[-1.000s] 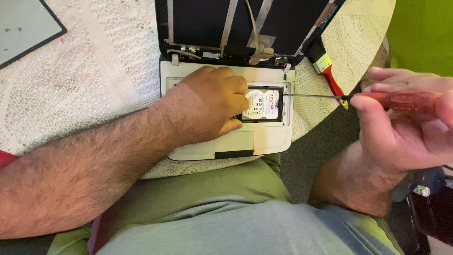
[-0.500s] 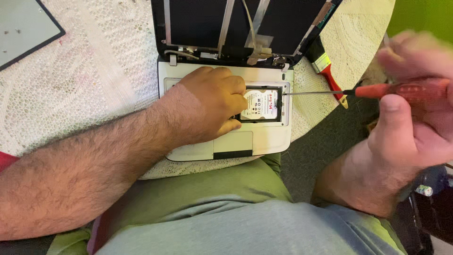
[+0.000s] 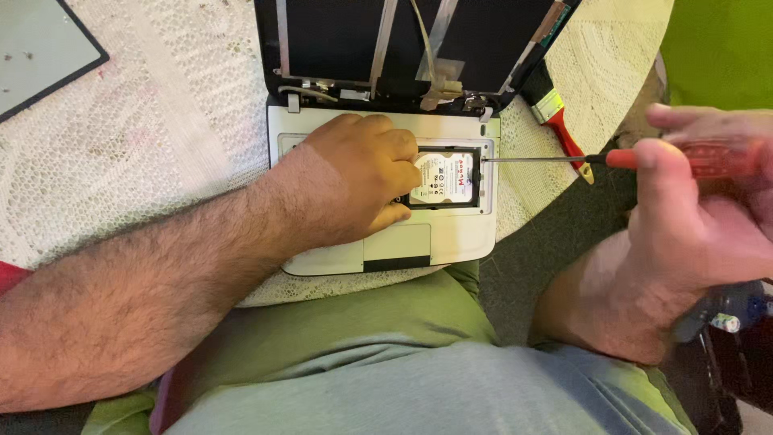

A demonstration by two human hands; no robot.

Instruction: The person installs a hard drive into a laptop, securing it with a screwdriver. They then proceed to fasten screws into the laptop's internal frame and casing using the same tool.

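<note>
left hand (image 3: 358, 181) flat on white laptop base (image 3: 386, 242), fingers curled, pressing hard drive (image 3: 443, 179) at its 3 o'clock edge. screwdriver (image 3: 644, 158) tip at drive's 3 o'clock; right hand (image 3: 708, 217) fisted round red handle.

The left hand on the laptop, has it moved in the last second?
No. The left hand stays pressed beside the hard drive in the white laptop.
</note>
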